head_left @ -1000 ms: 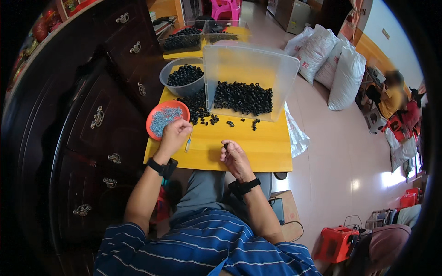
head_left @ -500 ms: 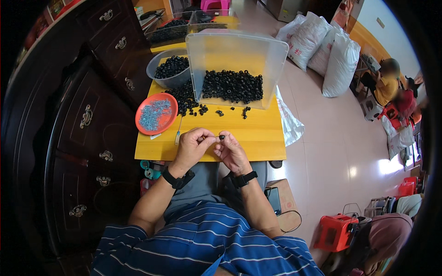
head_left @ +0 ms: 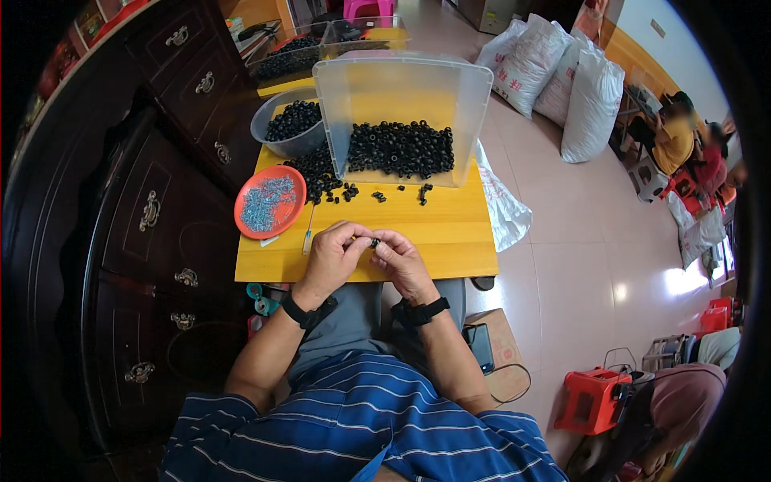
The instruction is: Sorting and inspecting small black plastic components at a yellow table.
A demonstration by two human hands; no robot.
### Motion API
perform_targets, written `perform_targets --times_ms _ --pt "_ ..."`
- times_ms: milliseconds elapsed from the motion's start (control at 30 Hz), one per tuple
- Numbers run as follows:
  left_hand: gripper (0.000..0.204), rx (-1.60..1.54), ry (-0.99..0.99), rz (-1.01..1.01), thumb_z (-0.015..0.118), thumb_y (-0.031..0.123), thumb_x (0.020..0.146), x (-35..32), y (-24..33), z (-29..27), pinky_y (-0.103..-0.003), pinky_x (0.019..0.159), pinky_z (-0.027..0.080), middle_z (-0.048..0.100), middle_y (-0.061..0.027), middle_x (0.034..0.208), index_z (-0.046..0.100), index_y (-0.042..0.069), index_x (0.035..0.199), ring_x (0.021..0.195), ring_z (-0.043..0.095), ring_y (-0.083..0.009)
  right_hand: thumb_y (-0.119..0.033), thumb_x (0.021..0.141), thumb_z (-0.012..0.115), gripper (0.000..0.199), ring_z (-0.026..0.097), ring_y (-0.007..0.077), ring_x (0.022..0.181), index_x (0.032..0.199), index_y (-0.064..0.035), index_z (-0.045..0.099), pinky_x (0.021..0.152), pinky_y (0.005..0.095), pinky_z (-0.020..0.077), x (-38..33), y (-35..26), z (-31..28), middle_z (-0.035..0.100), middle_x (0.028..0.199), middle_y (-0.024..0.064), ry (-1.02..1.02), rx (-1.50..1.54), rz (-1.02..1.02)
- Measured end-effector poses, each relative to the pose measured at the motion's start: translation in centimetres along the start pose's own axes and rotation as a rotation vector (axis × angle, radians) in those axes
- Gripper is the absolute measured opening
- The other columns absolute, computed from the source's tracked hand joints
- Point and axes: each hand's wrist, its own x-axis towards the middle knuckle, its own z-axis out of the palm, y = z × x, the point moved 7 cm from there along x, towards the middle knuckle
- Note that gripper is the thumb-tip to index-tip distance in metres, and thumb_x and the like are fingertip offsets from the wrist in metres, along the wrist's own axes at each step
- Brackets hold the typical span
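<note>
In front of me, above the near edge of the yellow table, both hands meet at a small black ring-shaped part (head_left: pixel 374 243). My right hand (head_left: pixel 408 269) pinches it between thumb and fingertips. My left hand (head_left: pixel 331 257) is closed too, its thumb and forefinger pressed against the part's left side; anything smaller between those fingers is hidden. Left of the hands, an orange-red plate (head_left: pixel 299 197) holds many thin silvery metal pieces (head_left: pixel 267 204). A thin tool with a pale handle (head_left: pixel 307 242) lies between the plate and my left hand.
A clear plastic bin (head_left: pixel 401 84) stands tipped on its side on the yellow table (head_left: pixel 450 233), with a heap of black parts (head_left: pixel 401 149). Beside it are a grey bowl (head_left: pixel 269 143) of black parts and loose ones. Dark drawers (head_left: pixel 120 217) flank the left; white sacks (head_left: pixel 590 112) stand right.
My right hand has moved slightly left with the black part, and its fingers have closed further over it. Both hands' fingertips now meet at the part.
</note>
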Motion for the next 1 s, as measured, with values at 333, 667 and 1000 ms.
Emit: perform_targets --times_ms 333,667,1000 --pt "0.007 0.177 -0.081 0.132 0.065 0.001 0.084 0.0 1.4 0.2 -0.033 0.065 0.05 0.065 -0.0132 0.083 0.066 -0.002 0.091 0.073 0.064 -0.0265 -0.008 0.09 0.071 0.019 0.059 0.0058 0.082 0.108 -0.0026 0.065 0.077 0.0199 0.0486 0.3 -0.4 -0.7 0.065 0.092 -0.0014 -0.045 -0.254 -0.067" --pt "0.007 0.222 -0.131 0.2 0.066 0.002 0.084 0.1 2.0 0.6 -0.035 0.065 0.05 0.065 -0.0139 0.083 0.067 -0.001 0.09 0.074 0.065 -0.0291 -0.013 0.091 0.07 0.021 0.063 0.0086 0.079 0.109 -0.0035 0.064 0.074 0.0224 0.0512 0.5 -0.1 -1.1 0.067 0.091 0.0013 -0.073 -0.228 -0.023" --pt "0.007 0.196 -0.102 0.174 0.065 0.001 0.084 0.4 0.8 1.2 -0.033 0.063 0.049 0.065 -0.0128 0.081 0.068 -0.001 0.091 0.072 0.065 -0.0256 -0.018 0.094 0.067 0.024 0.062 0.0091 0.084 0.114 -0.0044 0.064 0.076 0.0222 0.0508 0.3 0.0 -1.8 0.068 0.096 0.0016 -0.037 -0.088 0.035"
